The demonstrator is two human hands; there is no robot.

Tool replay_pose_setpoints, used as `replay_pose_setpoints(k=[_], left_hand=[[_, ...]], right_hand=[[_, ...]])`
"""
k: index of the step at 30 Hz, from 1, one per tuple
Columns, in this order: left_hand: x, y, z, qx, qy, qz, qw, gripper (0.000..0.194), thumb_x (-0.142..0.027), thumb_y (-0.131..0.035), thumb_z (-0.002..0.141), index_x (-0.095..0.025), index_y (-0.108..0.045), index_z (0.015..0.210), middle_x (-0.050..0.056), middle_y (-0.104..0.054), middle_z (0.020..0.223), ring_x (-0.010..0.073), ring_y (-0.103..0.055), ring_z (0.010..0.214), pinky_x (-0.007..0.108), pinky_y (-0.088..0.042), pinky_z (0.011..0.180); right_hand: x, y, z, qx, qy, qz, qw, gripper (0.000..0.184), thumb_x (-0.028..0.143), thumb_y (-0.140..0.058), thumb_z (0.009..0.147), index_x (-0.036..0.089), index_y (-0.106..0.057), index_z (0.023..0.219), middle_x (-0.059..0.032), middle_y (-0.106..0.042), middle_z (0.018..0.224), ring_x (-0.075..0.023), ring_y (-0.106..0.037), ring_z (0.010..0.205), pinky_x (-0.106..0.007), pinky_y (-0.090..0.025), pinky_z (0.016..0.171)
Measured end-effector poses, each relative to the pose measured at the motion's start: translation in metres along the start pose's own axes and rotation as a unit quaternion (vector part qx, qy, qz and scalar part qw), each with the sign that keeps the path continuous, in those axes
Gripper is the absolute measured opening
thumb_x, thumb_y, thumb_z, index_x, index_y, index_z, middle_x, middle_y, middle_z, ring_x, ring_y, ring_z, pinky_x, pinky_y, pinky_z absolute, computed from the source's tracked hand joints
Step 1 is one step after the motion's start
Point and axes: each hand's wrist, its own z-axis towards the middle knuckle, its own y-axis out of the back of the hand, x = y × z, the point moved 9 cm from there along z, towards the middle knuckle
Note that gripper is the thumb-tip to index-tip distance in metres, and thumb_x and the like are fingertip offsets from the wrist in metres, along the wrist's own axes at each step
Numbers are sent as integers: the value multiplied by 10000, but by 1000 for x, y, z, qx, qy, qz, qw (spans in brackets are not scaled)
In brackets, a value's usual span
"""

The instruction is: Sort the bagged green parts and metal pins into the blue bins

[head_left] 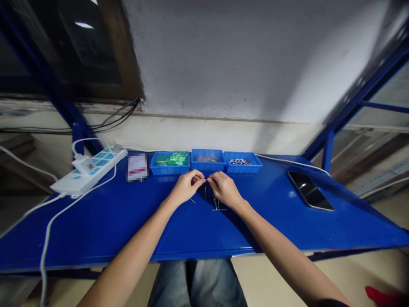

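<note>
Over the middle of the blue table, my left hand (pixel 188 186) and my right hand (pixel 226 189) come close together, thumbs and fingertips pinched. Something tiny and dark sits at the fingertips between them, too small to name. Below my right hand, several slim metal pieces (pixel 219 209) lie on the tabletop, partly covered by that hand. A short thin pin-like piece (pixel 192 200) lies just under my left hand. Beyond my hands stand three blue bins: the left bin (pixel 169 172) with green pieces, the middle bin (pixel 207 166) with small dull parts, the right bin (pixel 244 169) with shiny metal parts.
A white power strip (pixel 92 170) with a plug and cables runs along the table's left side. Near it lies a blurred white card or packet (pixel 137 167). A black phone (pixel 310 190) rests at the right. Blue frame posts and a wall stand behind.
</note>
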Motion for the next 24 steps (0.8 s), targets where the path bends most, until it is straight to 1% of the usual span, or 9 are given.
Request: replay_pose_setpoints(k=[4,6,9,10,13,15,18,20,24], left_hand=[[-11,8,-1,-17,-34,56,998,121,-272,-520,837,-190,-600,797,9,-628,769,139,-562,725,258,-427,687],[-12,10,-1,-24,-38,82,996,173,-281,-487,859,-188,-601,767,13,-635,760,150,-566,739,267,-423,697],[-11,11,0,-24,-36,102,994,261,-301,-444,883,-184,-595,705,17,-642,728,157,-581,733,269,-421,696],[-10,10,1,-21,-34,100,994,281,-311,-434,888,-183,-595,696,18,-642,719,156,-588,725,264,-422,688],[-7,9,0,-14,-28,86,996,332,-341,-408,899,-179,-592,676,18,-641,703,150,-599,692,248,-423,656],[-7,9,-1,-13,-26,74,997,331,-351,-399,901,-178,-592,696,11,-635,694,143,-595,670,239,-421,637],[-12,10,-3,-20,-42,41,998,198,-329,-457,876,-185,-593,876,-5,-626,720,127,-578,659,225,-420,625],[-17,11,-5,-24,-60,24,998,172,-296,-499,855,-188,-571,968,-8,-620,747,119,-570,670,218,-421,631],[-19,13,-5,-33,-63,24,997,136,-284,-480,870,-194,-578,896,-2,-627,771,117,-580,700,215,-416,644]], right_hand=[[1,1,-1,-3,-4,13,1000,199,276,-392,927,189,-557,858,-61,-600,791,-181,-543,760,-284,-422,683],[3,2,-2,-7,1,16,1000,162,299,-436,908,190,-549,949,-51,-593,787,-182,-546,755,-281,-427,671],[4,4,-2,-22,13,24,999,241,298,-494,877,188,-500,1092,-47,-581,802,-184,-550,750,-279,-434,657],[5,5,-2,-28,18,28,999,226,282,-490,878,188,-501,1083,-49,-580,810,-182,-550,751,-279,-435,660],[8,8,-2,-40,39,32,998,115,239,-447,897,195,-540,951,-58,-584,827,-177,-547,762,-281,-432,686],[10,10,-2,-43,49,29,997,124,238,-435,905,195,-551,899,-60,-584,824,-176,-544,764,-281,-428,695],[9,15,-1,-58,34,27,997,150,267,-438,909,190,-560,868,-54,-572,791,-172,-538,744,-276,-420,683],[5,18,-1,-68,17,32,997,182,280,-425,917,187,-562,839,-47,-561,757,-166,-531,722,-271,-415,671],[3,19,-1,-63,8,54,997,222,290,-405,927,184,-570,823,-33,-551,718,-153,-520,690,-265,-414,660]])
